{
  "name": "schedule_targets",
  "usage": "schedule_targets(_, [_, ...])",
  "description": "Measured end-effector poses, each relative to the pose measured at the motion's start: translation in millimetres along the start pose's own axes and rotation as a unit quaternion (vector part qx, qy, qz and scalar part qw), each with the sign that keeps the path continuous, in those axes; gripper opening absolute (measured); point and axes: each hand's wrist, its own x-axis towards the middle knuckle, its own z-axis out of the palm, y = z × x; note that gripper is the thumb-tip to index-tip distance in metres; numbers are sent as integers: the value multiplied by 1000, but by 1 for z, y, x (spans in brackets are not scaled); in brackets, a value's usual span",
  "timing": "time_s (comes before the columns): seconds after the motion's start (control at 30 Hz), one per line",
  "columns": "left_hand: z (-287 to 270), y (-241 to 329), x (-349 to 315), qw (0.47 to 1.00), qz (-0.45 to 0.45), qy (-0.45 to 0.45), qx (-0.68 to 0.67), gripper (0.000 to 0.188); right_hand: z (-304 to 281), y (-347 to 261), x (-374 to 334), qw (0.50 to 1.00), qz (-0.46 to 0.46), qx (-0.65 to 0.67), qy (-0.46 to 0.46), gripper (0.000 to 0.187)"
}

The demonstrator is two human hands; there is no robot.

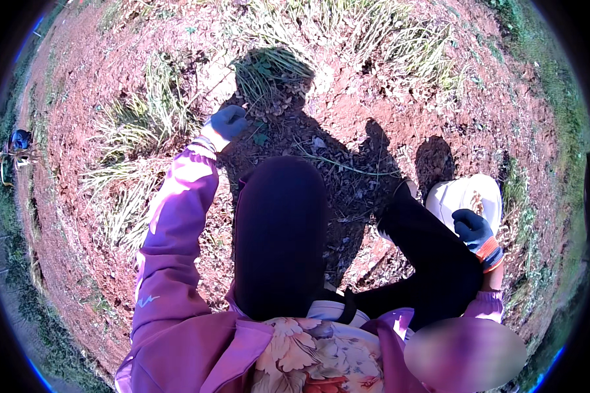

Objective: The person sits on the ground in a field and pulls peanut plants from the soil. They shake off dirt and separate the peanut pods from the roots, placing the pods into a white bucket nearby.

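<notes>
My left hand (225, 124), in a grey-blue work glove, is low over the red soil beside a heap of long green-yellow stalks (157, 105). Its fingers are curled in, and whatever they may hold is hidden. On the right, my right hand (473, 230), in a dark glove with an orange cuff, is at the near side of a white bucket (447, 202). Those fingers are bent too; I cannot make out anything in them. Small pale-brown pieces (476, 202) show at the bucket's opening. A shaded bunch of stalks (269, 75) lies ahead of my left hand.
My bent knees (278, 229) take up the middle. More stalks (400, 42) lie farther off, and another heap (121, 196) is at the left. A thin green stem (347, 167) crosses the shaded soil. Far left is a blue object (21, 139). Green growth (557, 98) borders the right.
</notes>
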Motion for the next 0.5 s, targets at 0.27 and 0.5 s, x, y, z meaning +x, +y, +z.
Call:
schedule_targets(0.27, [90, -32, 153, 995, -33, -5, -95, 40, -9, -27, 25, 983, 142, 109, -40, 19])
schedule_targets(0.5, [145, -7, 237, 912, -217, 33, -346, 41, -13, -2, 24, 973, 191, 106, -72, 20])
